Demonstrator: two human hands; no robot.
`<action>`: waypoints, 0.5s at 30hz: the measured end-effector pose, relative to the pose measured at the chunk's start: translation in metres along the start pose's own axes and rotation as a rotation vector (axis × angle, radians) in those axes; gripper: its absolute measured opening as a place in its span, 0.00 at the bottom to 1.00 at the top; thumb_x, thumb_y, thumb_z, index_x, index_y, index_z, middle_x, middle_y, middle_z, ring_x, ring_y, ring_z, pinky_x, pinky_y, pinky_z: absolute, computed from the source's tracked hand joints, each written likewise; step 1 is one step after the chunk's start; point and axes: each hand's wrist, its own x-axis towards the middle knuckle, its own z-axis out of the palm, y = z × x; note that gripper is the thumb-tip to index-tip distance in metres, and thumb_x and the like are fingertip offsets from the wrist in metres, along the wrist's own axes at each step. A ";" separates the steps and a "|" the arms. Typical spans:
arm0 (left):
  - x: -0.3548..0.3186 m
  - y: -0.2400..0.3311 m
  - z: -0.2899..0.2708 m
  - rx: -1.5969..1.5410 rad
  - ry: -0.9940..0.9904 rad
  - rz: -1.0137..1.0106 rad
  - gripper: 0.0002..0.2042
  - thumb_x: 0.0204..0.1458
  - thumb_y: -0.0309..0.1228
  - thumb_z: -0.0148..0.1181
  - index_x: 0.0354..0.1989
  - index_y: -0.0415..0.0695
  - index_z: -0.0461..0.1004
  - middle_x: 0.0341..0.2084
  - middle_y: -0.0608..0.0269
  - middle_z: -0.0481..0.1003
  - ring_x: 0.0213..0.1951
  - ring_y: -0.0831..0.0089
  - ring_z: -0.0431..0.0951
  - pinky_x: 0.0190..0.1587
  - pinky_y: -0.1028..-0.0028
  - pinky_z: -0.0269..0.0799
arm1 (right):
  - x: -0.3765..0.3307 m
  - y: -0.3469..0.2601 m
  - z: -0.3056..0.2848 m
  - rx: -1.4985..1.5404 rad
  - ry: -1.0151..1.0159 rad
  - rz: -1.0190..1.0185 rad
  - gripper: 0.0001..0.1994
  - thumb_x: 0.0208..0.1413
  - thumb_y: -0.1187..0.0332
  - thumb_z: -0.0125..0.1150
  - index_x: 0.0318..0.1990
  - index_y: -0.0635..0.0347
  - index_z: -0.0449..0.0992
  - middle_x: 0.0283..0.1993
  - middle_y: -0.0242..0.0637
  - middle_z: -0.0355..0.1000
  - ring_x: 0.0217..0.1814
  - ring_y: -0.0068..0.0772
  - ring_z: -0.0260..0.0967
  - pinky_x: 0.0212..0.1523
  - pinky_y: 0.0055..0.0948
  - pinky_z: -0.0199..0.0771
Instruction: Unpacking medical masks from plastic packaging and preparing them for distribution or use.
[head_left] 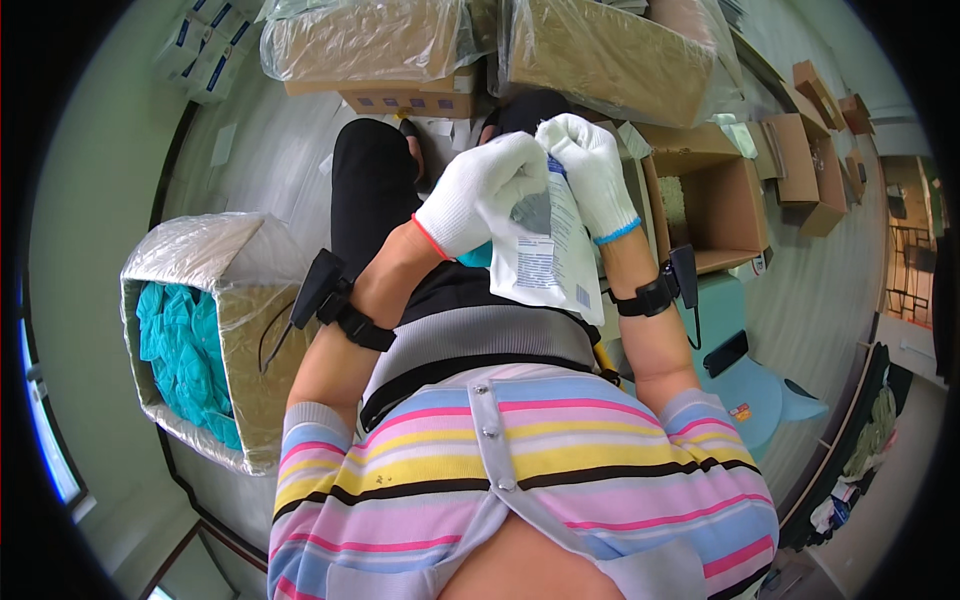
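Observation:
A white printed plastic pouch (545,255) with a greyish window hangs upright in front of my lap. My left hand (490,190), in a white knit glove with a red cuff, is closed on its upper left edge. At the pouch's top right corner, my right hand (590,170), in a matching glove with a blue cuff, pinches it with curled fingers. The two hands are close together at the top. Whatever is inside the pouch cannot be made out. A bit of teal material (477,255) shows behind it, on my lap.
On the left stands a plastic-lined carton (262,310) full of teal garments (183,345). Two plastic-lined cartons (365,45) (610,60) stand ahead. An open cardboard box (725,205) is at the right, near a light blue chair (745,390) with a dark phone (726,353) on it.

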 end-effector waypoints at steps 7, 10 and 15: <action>-0.021 0.028 -0.015 0.042 0.083 -0.305 0.04 0.52 0.20 0.58 0.33 0.38 0.69 0.18 0.59 0.70 0.22 0.72 0.70 0.29 0.73 0.69 | 0.006 0.003 -0.039 0.068 0.248 -0.076 0.08 0.61 0.75 0.54 0.29 0.65 0.74 0.25 0.30 0.71 0.25 0.19 0.67 0.29 0.20 0.69; -0.060 0.053 -0.045 -0.056 -0.005 -0.593 0.05 0.54 0.14 0.52 0.30 0.37 0.66 0.22 0.68 0.64 0.24 0.82 0.64 0.27 0.80 0.61 | -0.003 -0.007 -0.061 0.174 0.262 -0.144 0.08 0.62 0.73 0.56 0.29 0.64 0.74 0.24 0.32 0.70 0.22 0.21 0.66 0.24 0.21 0.68; -0.099 0.071 -0.060 -0.229 0.053 -0.883 0.05 0.51 0.15 0.55 0.31 0.38 0.66 0.20 0.70 0.67 0.25 0.84 0.66 0.28 0.81 0.65 | -0.018 -0.017 -0.067 0.130 0.290 -0.302 0.10 0.62 0.67 0.59 0.30 0.63 0.73 0.25 0.31 0.70 0.22 0.18 0.64 0.23 0.20 0.67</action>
